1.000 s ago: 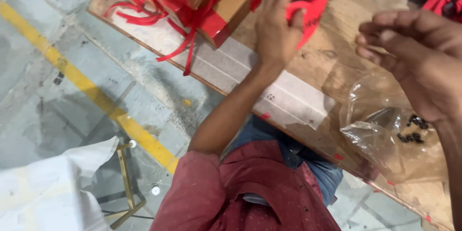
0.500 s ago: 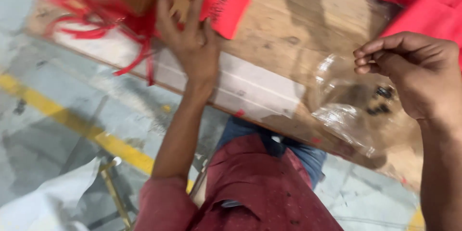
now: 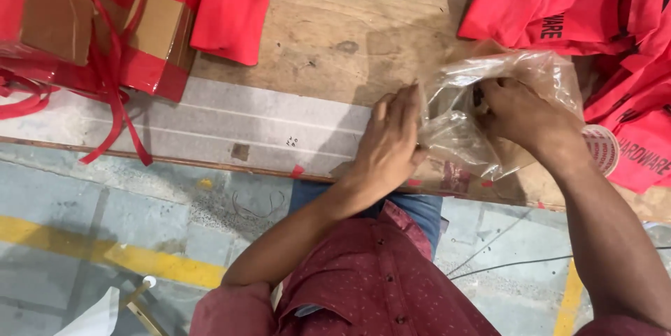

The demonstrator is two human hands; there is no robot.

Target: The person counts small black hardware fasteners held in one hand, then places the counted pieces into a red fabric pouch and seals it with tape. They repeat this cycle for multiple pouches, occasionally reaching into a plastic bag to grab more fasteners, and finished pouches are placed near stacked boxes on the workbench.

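Both hands now meet at clear plastic bag point(image 3: 489, 109) | left hand point(image 3: 391, 144) pinches its near-left edge | right hand point(image 3: 521, 116) inside, fingers probably closed on small parts | red pouches point(image 3: 559, 7) far right untouched

Plastic bag point(image 3: 489, 119) on surface point(image 3: 335, 35) near its front edge, at 3 o'clock from centre. Left hand point(image 3: 391, 144) touching bag's 9 o'clock side, right hand point(image 3: 521, 116) inside bag. Pouches point(image 3: 552, 0) piled at 1 o'clock behind bag. Cardboard boxes point(image 3: 63, 14) with straps point(image 3: 115, 98) at 10 o'clock, well apart.
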